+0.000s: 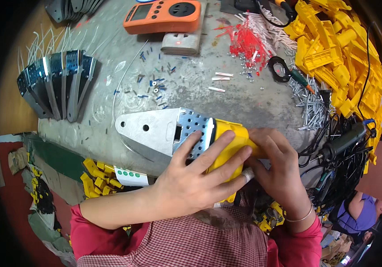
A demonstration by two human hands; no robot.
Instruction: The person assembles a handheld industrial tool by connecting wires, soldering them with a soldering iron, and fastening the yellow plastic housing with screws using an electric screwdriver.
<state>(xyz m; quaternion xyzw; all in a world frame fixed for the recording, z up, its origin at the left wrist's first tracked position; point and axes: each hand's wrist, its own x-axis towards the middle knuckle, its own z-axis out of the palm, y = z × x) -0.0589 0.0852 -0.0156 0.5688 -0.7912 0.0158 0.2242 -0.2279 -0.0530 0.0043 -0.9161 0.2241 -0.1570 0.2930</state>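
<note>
A pipe welding iron [155,127] lies across the near edge of the bench. It has a flat pointed grey metal plate with holes, a shiny perforated metal guard [195,124] and a yellow plastic housing [231,129]. My left hand [200,178] reaches over it from the near side, its fingers gripping the guard and the housing. At the housing's right end, my right hand [275,162] holds the yellow plastic with bent fingers. Its fingertips are partly hidden. Several similar metal plates with guards and white wires [57,84] stand at the left.
An orange multimeter [162,17] rests at the back by a grey power strip [181,43]. Red and white sleeves [246,42], screws [311,107] and yellow housings [333,49] are heaped at the right. A dark electric screwdriver [344,141] lies nearer. Another person [357,213] sits at far right.
</note>
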